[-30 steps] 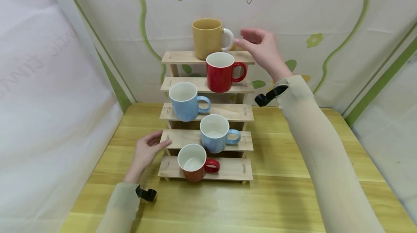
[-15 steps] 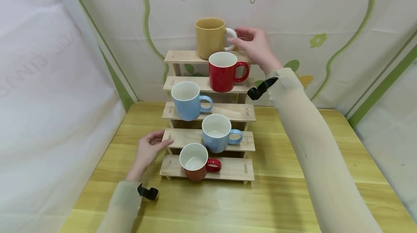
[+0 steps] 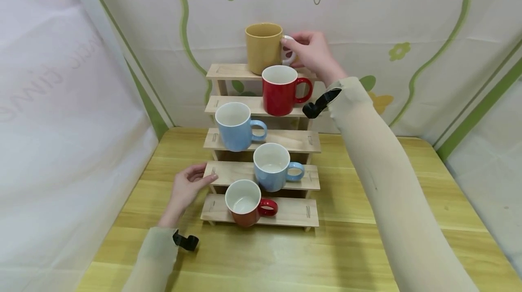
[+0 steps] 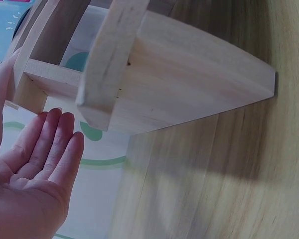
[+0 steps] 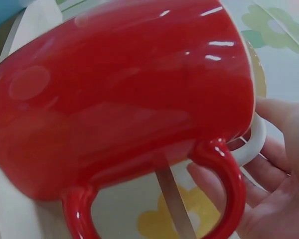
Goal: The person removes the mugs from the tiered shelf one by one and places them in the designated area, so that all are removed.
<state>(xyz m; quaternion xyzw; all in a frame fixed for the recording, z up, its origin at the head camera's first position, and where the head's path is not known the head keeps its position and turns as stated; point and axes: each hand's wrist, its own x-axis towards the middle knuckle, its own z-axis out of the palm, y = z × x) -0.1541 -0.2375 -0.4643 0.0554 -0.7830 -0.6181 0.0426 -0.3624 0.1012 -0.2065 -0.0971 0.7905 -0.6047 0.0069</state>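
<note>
While the right hand (image 3: 311,51) grasps the curved white handle (image 5: 259,139) of the yellow ceramic mug (image 3: 261,56), fingers curled round it, that mug stands upright on the far, top step of a five-tiered pale wooden rack (image 4: 189,74) on the wood-grain bench (image 3: 281,260). Nearer and lower, each step bears one mug: a glossy red ceramic mug (image 3: 277,98), a taller-looking light-blue mug (image 3: 234,134) toward the left, a second light-blue mug (image 3: 269,179) toward the right, and a white-lined, red-handled mug (image 3: 242,217) on the nearest step. At the rack's left side, the left hand (image 3: 185,190) lays its thumb on the second-nearest step; its other fingers are extended and loose, clasping nothing. Judging by this layout, every step is filled and every handle points right; only the yellow mug is not yet released. Whether it is being settled or taken up cannot be told.
</note>
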